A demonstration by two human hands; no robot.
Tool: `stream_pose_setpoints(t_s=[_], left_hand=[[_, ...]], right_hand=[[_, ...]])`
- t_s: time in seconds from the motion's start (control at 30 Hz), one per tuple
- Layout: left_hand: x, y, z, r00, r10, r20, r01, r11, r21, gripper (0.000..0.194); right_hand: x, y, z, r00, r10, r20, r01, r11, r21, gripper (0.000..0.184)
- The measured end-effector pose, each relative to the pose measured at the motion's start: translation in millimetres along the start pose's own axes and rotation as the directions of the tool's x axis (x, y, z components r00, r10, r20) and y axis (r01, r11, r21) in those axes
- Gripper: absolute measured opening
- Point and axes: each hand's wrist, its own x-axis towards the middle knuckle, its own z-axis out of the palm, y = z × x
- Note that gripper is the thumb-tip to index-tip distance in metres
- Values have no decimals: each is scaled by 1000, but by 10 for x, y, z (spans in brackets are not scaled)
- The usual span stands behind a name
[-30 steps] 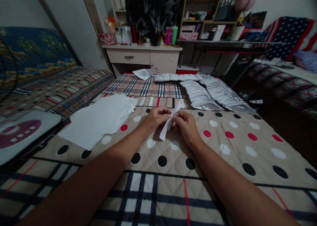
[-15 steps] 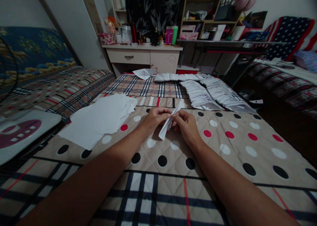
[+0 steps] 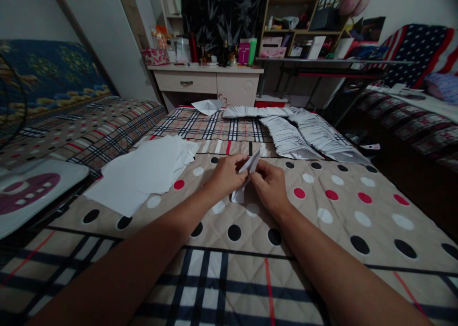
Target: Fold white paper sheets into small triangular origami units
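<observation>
Near: bedspread point(image 3: 234, 273), plaid, then a dotted band. Mid-bed, above the dots: left hand point(image 3: 226, 176) and right hand point(image 3: 270, 185), fingers drawn in narrow, both pinching one folded white paper point(image 3: 253, 161), held between them, tilted, its far end leaning right. Left of the hands, well apart: loose white sheets point(image 3: 143, 171), overlapping. Farther, right: packed rows of folded papers point(image 3: 291, 137). Far end, left of the rows: single creased sheet point(image 3: 208, 107). Beyond the bed: white desk point(image 3: 200, 81), green bottle point(image 3: 252, 52) on top.

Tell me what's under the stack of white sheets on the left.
Dotted bedcover shows around the edges of the white sheets; whatever lies directly beneath the paper is covered.
</observation>
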Motion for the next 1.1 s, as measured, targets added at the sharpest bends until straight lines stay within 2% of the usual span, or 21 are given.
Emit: stream_pose_setpoints(t_s=[0.07,0.13,0.2,0.27,0.37,0.47,0.6,0.73,0.9,1.03,1.1], left_hand=[[-28,38,-37,998,67,-21,-62,980,187,23],[-53,77,-79,994,96,-42,-75,929,363,16],[-65,106,-116,994,73,-87,-22,874,485,13],[-62,121,-144,988,38,-148,50,833,551,19],[-48,139,-159,978,26,-207,108,786,609,31],[-58,183,-138,980,23,-197,120,722,681,37],[-106,261,-78,993,10,-115,79,671,737,43],[-121,291,-60,996,-33,-78,81,631,772,48],[-78,291,-111,989,-110,-100,146,605,783,51],[-56,251,-137,989,-104,-104,146,644,751,51],[-52,199,-136,996,-50,-69,84,705,704,52]], right_hand=[[-6,-22,-17,997,-72,14,72,996,-48,11],[-17,-50,-25,987,-152,43,155,984,-86,11],[-31,-76,-26,973,-222,60,228,966,-120,10],[-42,-98,-23,967,-248,48,253,953,-165,12],[-48,-126,-8,982,-185,-39,167,946,-276,13],[-40,-151,16,995,-63,-83,24,914,-405,6],[-7,-132,32,993,105,-54,-118,855,-505,24],[35,-26,18,989,139,-54,-149,916,-373,18],[49,91,32,984,148,-99,-159,979,-124,14],[53,93,32,982,156,-108,-162,986,-49,12],[71,91,10,977,176,-124,-181,983,-36,13]])
